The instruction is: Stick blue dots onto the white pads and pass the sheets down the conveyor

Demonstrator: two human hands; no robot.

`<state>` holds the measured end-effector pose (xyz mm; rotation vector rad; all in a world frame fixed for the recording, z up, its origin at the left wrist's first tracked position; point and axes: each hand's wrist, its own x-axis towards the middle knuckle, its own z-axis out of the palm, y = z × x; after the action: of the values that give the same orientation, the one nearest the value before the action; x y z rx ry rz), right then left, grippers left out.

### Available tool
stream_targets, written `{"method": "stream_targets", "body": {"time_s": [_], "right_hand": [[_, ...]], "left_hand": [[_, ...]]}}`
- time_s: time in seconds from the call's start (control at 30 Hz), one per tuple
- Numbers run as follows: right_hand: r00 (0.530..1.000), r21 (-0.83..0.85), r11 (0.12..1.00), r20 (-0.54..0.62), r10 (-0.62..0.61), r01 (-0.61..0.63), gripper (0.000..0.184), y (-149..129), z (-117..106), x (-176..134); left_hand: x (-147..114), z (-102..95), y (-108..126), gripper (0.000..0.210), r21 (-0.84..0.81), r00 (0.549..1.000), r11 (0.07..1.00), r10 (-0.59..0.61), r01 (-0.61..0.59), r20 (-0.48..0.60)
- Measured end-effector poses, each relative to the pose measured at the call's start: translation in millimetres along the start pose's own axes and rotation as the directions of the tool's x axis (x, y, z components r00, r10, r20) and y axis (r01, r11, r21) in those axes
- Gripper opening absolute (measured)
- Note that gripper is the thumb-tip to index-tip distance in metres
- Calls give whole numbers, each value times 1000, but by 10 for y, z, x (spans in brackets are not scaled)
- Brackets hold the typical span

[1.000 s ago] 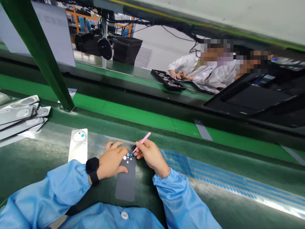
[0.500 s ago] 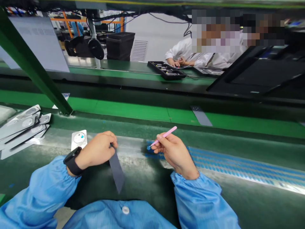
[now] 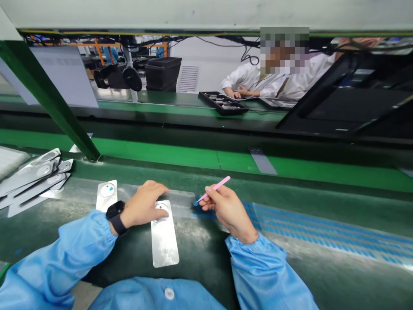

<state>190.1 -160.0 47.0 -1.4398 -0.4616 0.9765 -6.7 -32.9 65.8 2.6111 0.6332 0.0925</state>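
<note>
Pinching pink tweezers in R hand, tip at a blue dot (lifted or not, can't tell); L hand spread over far end of silver plate, left of R grip. Step looks like tweezing the dot; next move prob. needs fine aim & steady plate. Gap btwn R grip & plate gives room; dot strip right of grip, 2nd plate crowds L hand; silver plate's near edge free.

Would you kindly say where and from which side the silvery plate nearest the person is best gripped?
Perhaps grip the plate by its near half's long edges, from the person's side: it looks thin, that half is uncovered, the left hand overlaps the far end.
</note>
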Motion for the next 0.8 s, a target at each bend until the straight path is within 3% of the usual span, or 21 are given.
{"method": "stream_targets", "body": {"time_s": [0.1,0.17,0.33,0.5,0.8], "right_hand": [[999,-13,1000,38,22,-22,45,38,81,-31],[997,-34,999,68,36,-34,47,72,154,-62],[981,-158,986,172,87,-59,43,188,363,-94],[972,-291,954,197,131,-70,34,271,512,22],[965,-354,932,208,158,-76,27,336,502,138]], "left_hand": [[-170,173,-112,66,19,992,992,-122,122,43],[-222,284,-111,68,5,989,991,-134,134,70],[-228,397,-90,66,-95,994,993,-62,71,95],[-259,455,-127,65,-121,998,993,14,-6,62],[-287,504,-136,61,-138,996,987,83,-81,12]]}}
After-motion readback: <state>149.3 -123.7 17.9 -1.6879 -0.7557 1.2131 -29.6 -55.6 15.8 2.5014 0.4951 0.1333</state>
